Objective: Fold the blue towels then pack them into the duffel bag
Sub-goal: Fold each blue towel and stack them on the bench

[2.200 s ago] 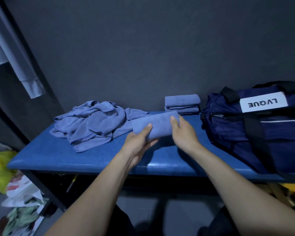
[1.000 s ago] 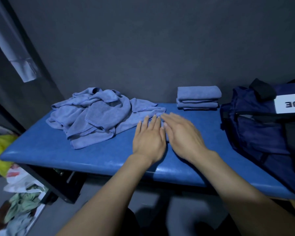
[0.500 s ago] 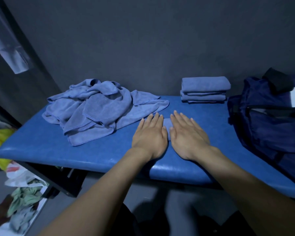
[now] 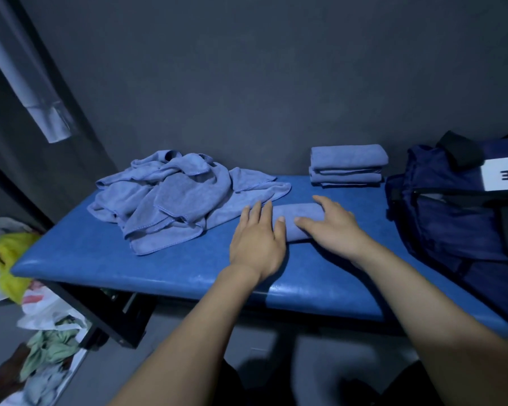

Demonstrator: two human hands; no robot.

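Now both my hands lie flat on the folded towel [image 4: 296,219] at the counter's [image 4: 100,259] middle: left hand [image 4: 258,238] over its nine o'clock end, right hand [image 4: 332,227] over its three o'clock end, fingers straight, neither grip closed on anything. It looks soft, light and likely to spring open, so I'd pinch its thick folded edge. The bag [image 4: 452,215] sits at three o'clock.

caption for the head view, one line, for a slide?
Both hands, left hand and right hand, press a folded towel on the blue bench, between unfolded towels and folded stack.
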